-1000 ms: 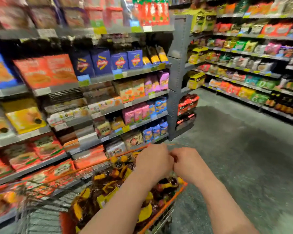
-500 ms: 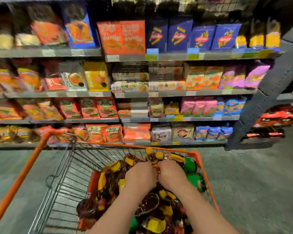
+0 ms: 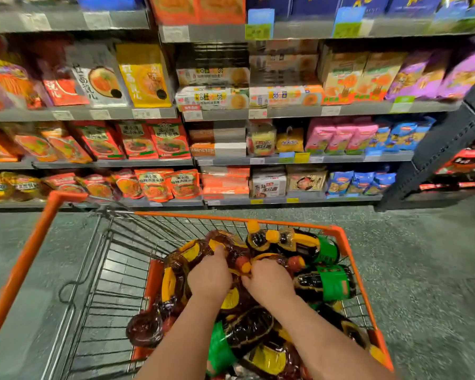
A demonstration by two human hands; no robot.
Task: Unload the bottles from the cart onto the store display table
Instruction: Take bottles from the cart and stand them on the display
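Dark glossy bottles of brown sauce, with yellow or green labels and orange caps, lie heaped on their sides in the right half of an orange-framed wire shopping cart, and both bare hands are down among them. Nearest to the person, under the two forearms, a green-labelled bottle lies crosswise with more yellow-labelled ones beneath it. At the middle of the pile the left hand has its fingers curled down over a plastic-wrapped pack of yellow-labelled bottles, one fingertip pressed into the wrap; whether it has a true hold of the pack I cannot tell. Just beside it, almost touching, the right hand curls over the neck end of an orange-capped bottle that pokes up between the two hands, though its fingertips are hidden and the grip cannot be made out. To the right of the right hand lie two green-labelled bottles against the cart's side wall. Left of the left hand the cart's wire floor is bare. Beyond the hands, past the cart's far orange rim, a strip of speckled grey floor runs to grey metal store shelves stocked with red, orange, pink and blue packets and boxes.
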